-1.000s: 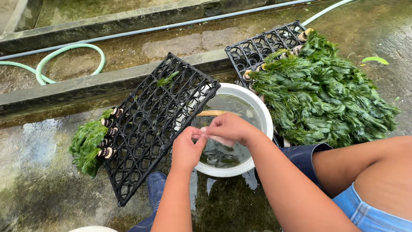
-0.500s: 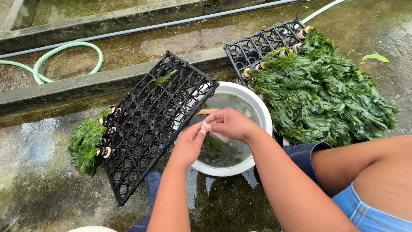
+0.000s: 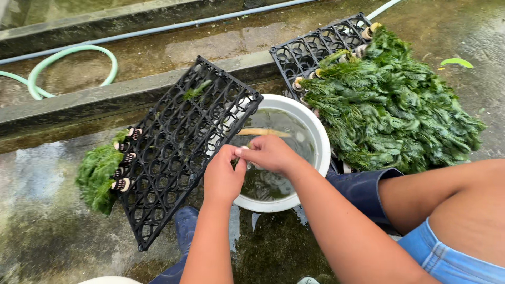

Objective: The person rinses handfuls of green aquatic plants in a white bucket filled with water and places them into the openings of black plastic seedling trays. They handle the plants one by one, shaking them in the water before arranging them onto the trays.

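Observation:
My left hand (image 3: pixel 223 176) and my right hand (image 3: pixel 271 153) meet fingertip to fingertip over a white bowl (image 3: pixel 319 135) of murky water, pinching something small and pale between them; what it is I cannot make out. A tan strip (image 3: pixel 263 132) lies in the water just beyond my right hand. A black grid tray (image 3: pixel 184 142) leans tilted to the left of the bowl, with a few small plant plugs (image 3: pixel 123 163) and green plants (image 3: pixel 97 171) at its left edge.
A second black grid tray (image 3: pixel 310 50) at the back right is mostly covered by a big heap of green water plants (image 3: pixel 392 105). A green hose (image 3: pixel 73 55) and a grey pipe (image 3: pixel 158 27) lie behind a concrete curb (image 3: pixel 68 108). The ground is wet.
My hands have stayed over the bowl, fingers shifting slightly around the small item. The trays and plants have not moved.

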